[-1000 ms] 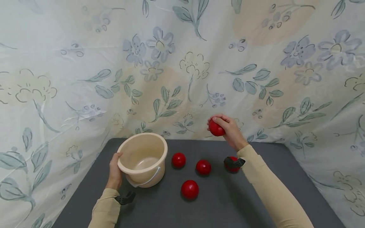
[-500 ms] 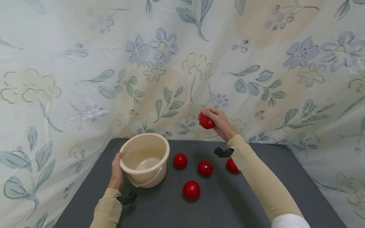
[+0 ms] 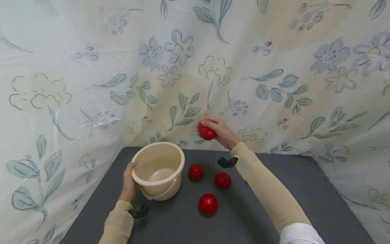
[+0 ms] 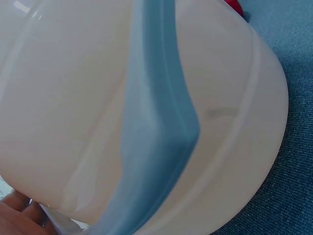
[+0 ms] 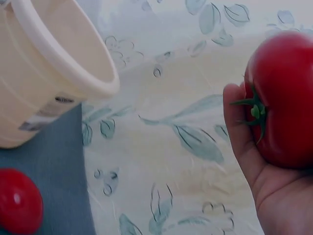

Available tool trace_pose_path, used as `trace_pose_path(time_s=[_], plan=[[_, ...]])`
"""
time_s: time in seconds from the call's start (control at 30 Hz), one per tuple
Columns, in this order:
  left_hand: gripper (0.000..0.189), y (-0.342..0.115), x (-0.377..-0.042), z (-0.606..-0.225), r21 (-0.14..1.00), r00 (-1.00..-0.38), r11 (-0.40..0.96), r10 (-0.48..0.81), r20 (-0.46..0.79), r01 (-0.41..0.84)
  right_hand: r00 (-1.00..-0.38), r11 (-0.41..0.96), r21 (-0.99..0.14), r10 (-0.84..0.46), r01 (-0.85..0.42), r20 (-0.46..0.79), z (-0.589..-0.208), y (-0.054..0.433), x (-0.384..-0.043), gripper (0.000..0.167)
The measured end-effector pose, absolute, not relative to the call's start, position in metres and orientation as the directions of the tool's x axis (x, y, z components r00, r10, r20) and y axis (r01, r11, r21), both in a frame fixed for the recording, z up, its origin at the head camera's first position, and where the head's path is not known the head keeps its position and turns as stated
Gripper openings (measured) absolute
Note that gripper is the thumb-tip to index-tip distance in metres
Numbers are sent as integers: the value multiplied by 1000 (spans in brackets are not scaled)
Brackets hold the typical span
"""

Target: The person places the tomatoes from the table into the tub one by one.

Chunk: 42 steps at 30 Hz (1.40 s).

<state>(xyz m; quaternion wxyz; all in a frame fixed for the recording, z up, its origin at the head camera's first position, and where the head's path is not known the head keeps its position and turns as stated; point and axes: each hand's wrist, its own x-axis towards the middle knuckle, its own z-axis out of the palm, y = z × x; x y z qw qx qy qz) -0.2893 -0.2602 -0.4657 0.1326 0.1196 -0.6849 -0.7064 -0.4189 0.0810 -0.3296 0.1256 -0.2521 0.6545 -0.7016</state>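
My left hand (image 3: 129,179) grips the left side of a cream plastic bucket (image 3: 172,189) at its rim; in the left wrist view only some fingers (image 4: 22,215) show at the lower corner. The bucket's pale handle (image 4: 159,112) hangs down along its near side. Up in the air, right of the bucket and higher than its rim, my right hand (image 3: 221,133) holds a red tomato (image 3: 207,132). A green stem (image 5: 255,111) shows on that tomato in the right wrist view, with fingers curled about it. The inside of the bucket shows bare cream plastic.
Three red tomatoes lie on the dark grey table (image 3: 170,223): one close to the bucket (image 3: 195,172), another farther right (image 3: 222,180), a third nearer the front (image 3: 208,204). Floral cloth (image 3: 213,67) hangs behind and at both sides of the table.
My right hand has carried the tomato leftward toward the bucket. Its forearm now covers a tomato at the right that showed earlier. The left hand keeps its grip on the bucket.
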Motion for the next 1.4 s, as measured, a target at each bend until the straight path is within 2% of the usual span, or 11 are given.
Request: trace_pose_path(time_s=[0.27, 0.47, 0.63, 0.9, 1.2, 1.4], plan=[[61, -261, -290, -465, 1000, -933, -5, -360, 10, 13, -760, -119, -984, -626, -129, 176, -330, 47, -417, 27], [60, -259, -293, -465, 999, -933, -34, -360, 18, 33, -703, -131, -982, -686, -136, 189, -330, 20, -416, 20], [59, -259, -293, -466, 999, -930, -17, -366, 21, 30, -644, -133, -987, -749, -87, 158, -335, -2, -415, 19], [59, -260, -294, -467, 1000, -936, 13, -352, 24, 21, -553, -118, -991, -823, -55, 129, -346, -38, -413, 26], [62, -263, -297, -468, 1000, -942, -15, -336, -6, -1, -543, -188, -982, -826, 11, 152, -365, -73, -413, 29], [65, -262, -296, -469, 1000, -945, -25, -327, -8, 1, -574, -179, -983, -809, 37, 126, -377, -82, -411, 20]])
